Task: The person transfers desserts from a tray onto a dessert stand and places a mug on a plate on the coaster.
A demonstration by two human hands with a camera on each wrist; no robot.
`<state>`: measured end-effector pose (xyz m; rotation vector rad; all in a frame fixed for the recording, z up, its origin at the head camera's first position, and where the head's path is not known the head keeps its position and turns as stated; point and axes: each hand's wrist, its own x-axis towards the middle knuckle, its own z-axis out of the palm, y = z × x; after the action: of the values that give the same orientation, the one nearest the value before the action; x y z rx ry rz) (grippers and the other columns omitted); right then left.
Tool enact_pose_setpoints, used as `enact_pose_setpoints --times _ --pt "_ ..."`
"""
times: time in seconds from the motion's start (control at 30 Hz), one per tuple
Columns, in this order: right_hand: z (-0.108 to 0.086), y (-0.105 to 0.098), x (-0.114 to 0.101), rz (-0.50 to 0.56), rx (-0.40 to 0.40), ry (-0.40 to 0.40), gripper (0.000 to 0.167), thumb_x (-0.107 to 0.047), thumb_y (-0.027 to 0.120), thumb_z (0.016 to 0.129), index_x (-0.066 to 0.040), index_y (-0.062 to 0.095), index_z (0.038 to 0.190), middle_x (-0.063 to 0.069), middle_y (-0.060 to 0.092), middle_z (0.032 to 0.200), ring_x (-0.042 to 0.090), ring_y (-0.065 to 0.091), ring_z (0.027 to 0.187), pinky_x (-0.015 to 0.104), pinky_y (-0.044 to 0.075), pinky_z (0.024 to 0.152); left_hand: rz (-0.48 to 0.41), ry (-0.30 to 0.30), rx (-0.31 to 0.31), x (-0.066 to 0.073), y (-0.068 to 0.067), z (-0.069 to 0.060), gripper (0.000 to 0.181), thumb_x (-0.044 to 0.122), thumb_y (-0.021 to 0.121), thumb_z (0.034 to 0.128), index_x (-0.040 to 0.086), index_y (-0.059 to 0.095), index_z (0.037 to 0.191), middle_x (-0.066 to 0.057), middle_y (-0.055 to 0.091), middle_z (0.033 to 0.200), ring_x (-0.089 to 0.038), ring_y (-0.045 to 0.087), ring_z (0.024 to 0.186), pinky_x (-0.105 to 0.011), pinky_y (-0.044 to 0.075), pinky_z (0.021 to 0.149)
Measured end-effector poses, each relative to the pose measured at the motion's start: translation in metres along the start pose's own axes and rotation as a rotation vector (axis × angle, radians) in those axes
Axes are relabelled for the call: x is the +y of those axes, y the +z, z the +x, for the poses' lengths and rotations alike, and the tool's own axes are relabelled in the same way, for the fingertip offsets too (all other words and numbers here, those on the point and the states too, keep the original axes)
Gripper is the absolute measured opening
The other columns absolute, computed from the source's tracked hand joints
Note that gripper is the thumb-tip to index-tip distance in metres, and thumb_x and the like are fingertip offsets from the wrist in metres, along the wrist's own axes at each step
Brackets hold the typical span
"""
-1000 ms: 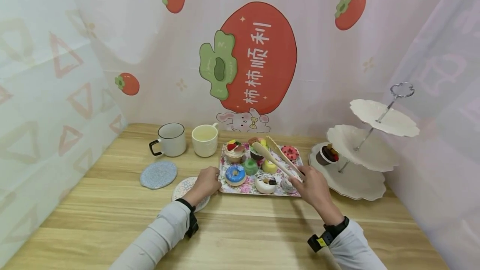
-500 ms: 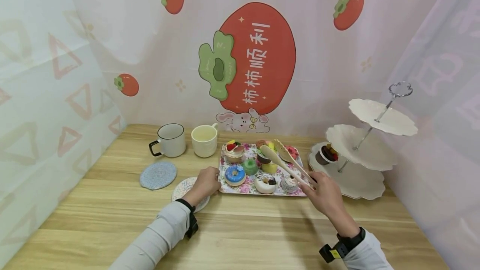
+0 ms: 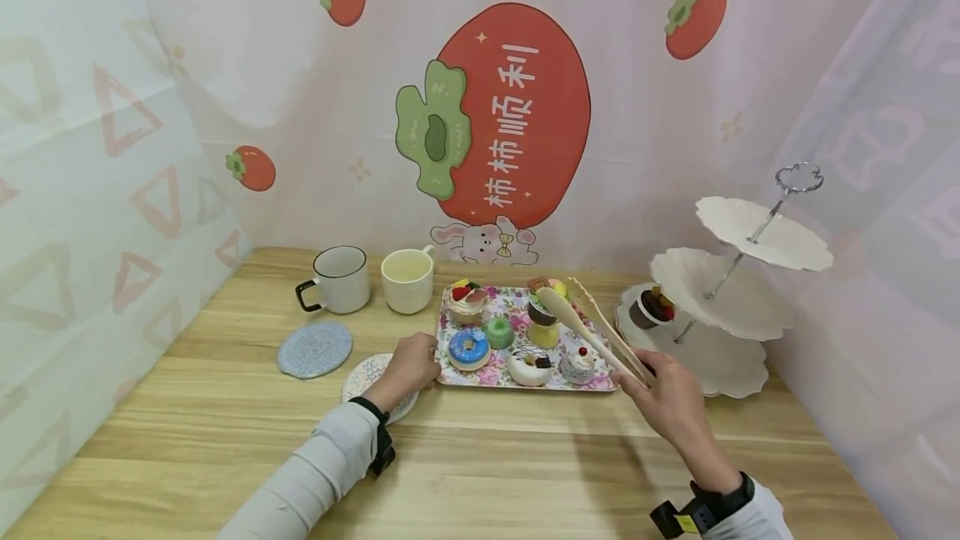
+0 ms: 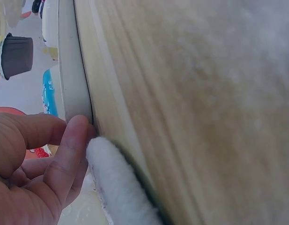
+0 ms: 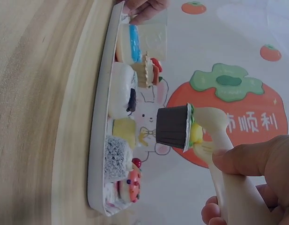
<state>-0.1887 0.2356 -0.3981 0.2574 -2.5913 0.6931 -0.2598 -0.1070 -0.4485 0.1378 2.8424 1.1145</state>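
My left hand (image 3: 411, 365) pinches the left edge of the floral tray (image 3: 489, 375); in the left wrist view its fingertips meet at the tray's pale side wall (image 4: 73, 61). My right hand (image 3: 670, 397) grips a pair of pale tongs (image 3: 583, 332). Their tips hold a cupcake in a dark cup (image 5: 173, 126) by its green and yellow top, raised above the tray. On the tray sit a blue-iced donut (image 3: 469, 350), a white donut (image 3: 529, 367), a small green cake (image 3: 499, 332), a fruit-topped cupcake (image 3: 467, 305), a yellow cake (image 3: 543, 335) and a cherry-topped cake (image 3: 578, 366).
Right of the tray stands a white three-tier stand (image 3: 723, 369), another dark-cup cupcake (image 3: 651, 308) on its bottom plate. Back left are a black-handled mug (image 3: 342, 282) and a cream cup (image 3: 408, 282). A blue-grey coaster (image 3: 315, 350) and a speckled coaster (image 3: 362, 380) lie in front.
My right hand and the tongs have moved right and slightly toward me, carrying the dark-cup cupcake right over the tray. My left hand stays at the tray's edge.
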Motion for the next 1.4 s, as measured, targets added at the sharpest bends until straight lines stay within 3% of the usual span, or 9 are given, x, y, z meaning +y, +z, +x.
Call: enact_pose_setpoints --times 0.6,0.77,1.0,1.27,1.4 --pt "-0.016 -0.021 0.018 -0.024 0.101 -0.022 0.037 -0.010 0.078 0.070 0.010 0.065 0.098 0.019 0.063 0.081 0.028 0.055 0.063 0.041 0.040 0.054 -0.006 0.013 -0.014 -0.004 -0.001 0.002 0.011 -0.009 0.057 0.0772 -0.003 0.058 0.087 -0.006 0.048 0.050 -0.015 0.055 0.043 -0.023 0.035 0.041" --pt "-0.021 -0.027 0.024 -0.023 0.111 0.007 0.039 -0.010 0.078 0.071 0.011 0.064 0.100 0.021 0.063 0.083 0.031 0.057 0.064 0.042 0.041 0.055 -0.023 0.024 -0.014 -0.005 -0.001 0.002 0.017 -0.009 0.057 0.0768 -0.005 0.059 0.093 -0.006 0.049 0.051 -0.015 0.055 0.043 -0.023 0.037 0.041" --pt "-0.028 -0.037 0.032 -0.033 0.088 0.076 0.039 -0.011 0.078 0.072 0.011 0.063 0.100 0.018 0.062 0.080 0.025 0.052 0.062 0.037 0.039 0.053 -0.001 0.027 -0.011 -0.006 -0.001 0.002 0.009 -0.009 0.056 0.0768 -0.002 0.058 0.083 -0.005 0.048 0.049 -0.013 0.053 0.042 -0.023 0.035 0.041" --pt "-0.042 -0.044 0.045 -0.050 0.106 0.135 0.039 -0.014 0.078 0.072 0.009 0.064 0.100 0.010 0.062 0.073 0.019 0.048 0.059 0.034 0.037 0.051 -0.015 0.022 -0.009 -0.005 0.000 0.001 0.036 -0.009 0.056 0.0775 -0.010 0.058 0.113 -0.007 0.051 0.051 -0.015 0.056 0.044 -0.024 0.039 0.042" --pt "-0.049 -0.047 0.051 -0.053 0.106 0.174 0.037 -0.014 0.076 0.073 0.009 0.064 0.099 0.010 0.061 0.072 0.017 0.046 0.057 0.032 0.036 0.050 -0.013 0.016 -0.013 -0.004 0.001 0.001 0.036 -0.009 0.056 0.0776 -0.010 0.058 0.114 -0.007 0.051 0.052 -0.015 0.057 0.044 -0.024 0.039 0.042"
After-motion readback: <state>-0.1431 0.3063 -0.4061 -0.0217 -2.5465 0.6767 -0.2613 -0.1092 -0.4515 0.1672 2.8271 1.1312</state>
